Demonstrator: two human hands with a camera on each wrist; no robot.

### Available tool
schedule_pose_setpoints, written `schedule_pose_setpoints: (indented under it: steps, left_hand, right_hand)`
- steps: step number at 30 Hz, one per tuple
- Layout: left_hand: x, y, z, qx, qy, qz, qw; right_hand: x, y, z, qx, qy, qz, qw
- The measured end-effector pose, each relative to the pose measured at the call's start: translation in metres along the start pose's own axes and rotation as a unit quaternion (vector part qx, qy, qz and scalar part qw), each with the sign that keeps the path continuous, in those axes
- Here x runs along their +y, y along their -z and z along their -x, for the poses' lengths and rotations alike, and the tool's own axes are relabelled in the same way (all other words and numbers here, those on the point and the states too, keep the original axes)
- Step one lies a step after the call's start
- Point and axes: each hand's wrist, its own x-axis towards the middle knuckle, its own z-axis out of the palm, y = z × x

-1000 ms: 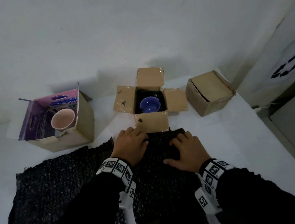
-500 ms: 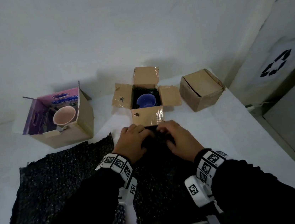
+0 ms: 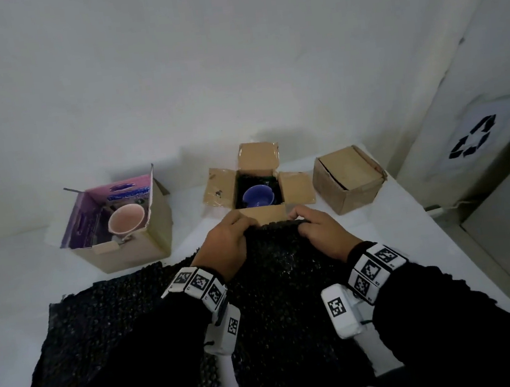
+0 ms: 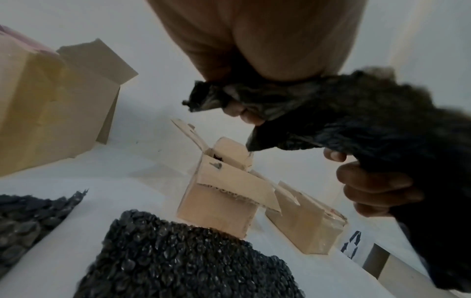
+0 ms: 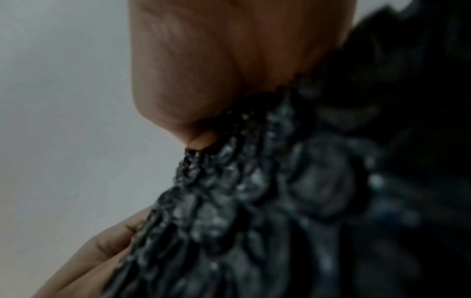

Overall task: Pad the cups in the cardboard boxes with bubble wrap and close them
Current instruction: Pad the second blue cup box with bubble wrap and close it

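While your left hand (image 3: 226,248) and right hand (image 3: 324,236) both pinch the far edge of the same black bubble wrap sheet (image 3: 278,287), fingers curled over it and thumbs beneath, that edge is lifted just in front of the middle box (image 3: 264,214). The wrap is knobbly with small shiny domes, limp, and runs lengthwise from your body toward the box. A second sheet (image 3: 102,324) of the same stuff lies flat to your left on the white table (image 3: 413,238).

You have three cardboard boxes in a row near the wall. The left box (image 3: 143,239) is open, lined purple-pink inside, and holds a pink cup (image 3: 126,218) tipped toward you. The middle one has four taped flaps spread outward and a blue cup (image 3: 258,195) sitting mouth-up on dark padding. The right box (image 3: 350,178) is plain brown with its flaps folded shut.

Two cups, two sheets, three boxes.
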Motion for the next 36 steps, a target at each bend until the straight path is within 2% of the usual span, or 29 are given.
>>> schedule_pose_setpoints:
  steps: [2, 4, 6, 8, 12, 16, 20, 22, 24, 26, 28, 32, 36]
  left_hand:
    - [-0.001, 0.008, 0.000, 0.019, -0.007, 0.000, 1.000]
    - [-0.003, 0.016, 0.002, -0.017, -0.021, -0.036, 0.999]
    - [-0.008, 0.022, -0.001, -0.082, -0.021, -0.124, 0.989]
    - [-0.013, 0.025, -0.005, -0.092, -0.050, -0.199, 0.974]
    - [-0.022, 0.023, -0.018, -0.042, -0.070, -0.228, 0.970]
    - [-0.020, 0.019, -0.039, -0.106, 0.069, -0.232, 0.965]
    - [-0.021, 0.016, -0.050, -0.009, 0.069, -0.128, 0.989]
    - [-0.027, 0.012, -0.059, 0.024, 0.077, -0.050, 0.995]
    - [-0.037, 0.006, -0.073, 0.043, 0.078, -0.030, 0.996]
    - [-0.046, 0.001, -0.087, 0.055, 0.081, -0.053, 0.994]
    - [-0.052, -0.003, -0.098, 0.068, 0.102, -0.075, 0.990]
    - [-0.059, -0.011, -0.106, 0.085, 0.132, -0.096, 0.983]
    - [-0.072, -0.018, -0.107, 0.055, 0.090, -0.151, 0.983]
  right_hand:
    - [-0.007, 0.005, -0.001, -0.021, 0.041, 0.065, 0.997]
    - [-0.015, 0.011, -0.003, -0.077, 0.065, 0.158, 0.982]
    - [-0.018, 0.014, -0.010, -0.130, 0.076, 0.287, 0.946]
    - [-0.019, 0.016, -0.019, -0.141, 0.074, 0.370, 0.915]
    - [-0.022, 0.024, -0.037, -0.130, 0.064, 0.333, 0.932]
    - [-0.026, 0.032, -0.060, -0.118, 0.045, 0.350, 0.928]
    - [-0.031, 0.043, -0.081, -0.104, 0.043, 0.195, 0.974]
    - [-0.031, 0.047, -0.098, -0.077, 0.049, 0.169, 0.981]
    - [-0.028, 0.047, -0.119, -0.023, 0.077, 0.243, 0.967]
    - [-0.026, 0.046, -0.139, 0.030, 0.125, 0.318, 0.939]
    - [-0.026, 0.042, -0.155, 0.051, 0.153, 0.352, 0.922]
    - [-0.014, 0.025, -0.185, 0.078, 0.175, 0.349, 0.917]
    - [-0.006, 0.005, -0.203, 0.045, 0.185, 0.399, 0.897]
